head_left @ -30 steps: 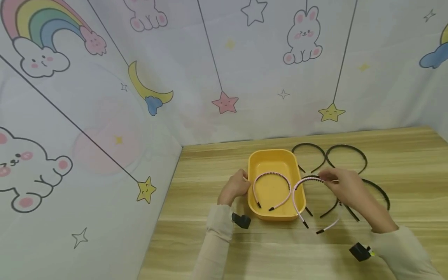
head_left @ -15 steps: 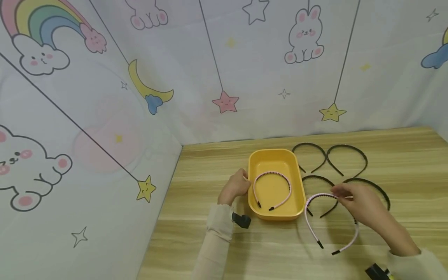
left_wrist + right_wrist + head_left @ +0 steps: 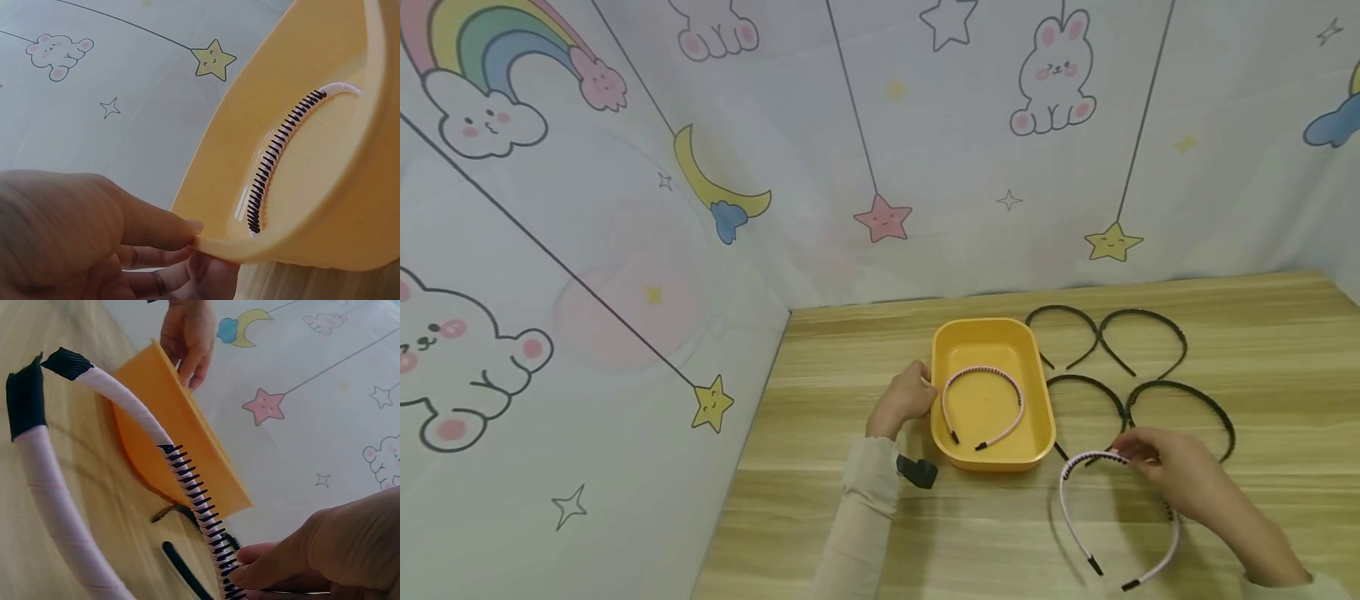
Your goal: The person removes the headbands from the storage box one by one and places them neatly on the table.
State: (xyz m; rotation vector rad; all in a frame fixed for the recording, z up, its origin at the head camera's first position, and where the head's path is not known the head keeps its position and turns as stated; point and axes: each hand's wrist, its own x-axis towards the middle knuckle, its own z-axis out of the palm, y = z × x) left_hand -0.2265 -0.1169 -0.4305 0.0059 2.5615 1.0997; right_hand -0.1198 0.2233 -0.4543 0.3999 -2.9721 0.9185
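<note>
My left hand pinches the left rim of a yellow plastic tub, thumb inside and fingers beneath the lip in the left wrist view. One pink headband with dark teeth and black tips lies inside the tub. To the right, my right hand pinches a second pink headband near the top of its curve. That headband is held above the table in front of the black headbands, its black-tipped ends pointing towards me. In the right wrist view its black teeth show along the inner side.
Several black headbands lie on the wooden table right of the tub, among them a far-right black headband and a back black headband. A white cloth with cartoon prints hangs behind and at the left.
My right hand has drawn the pink headband away from the tub's right edge, towards me and slightly right. The left hand and the tub have stayed in place.
</note>
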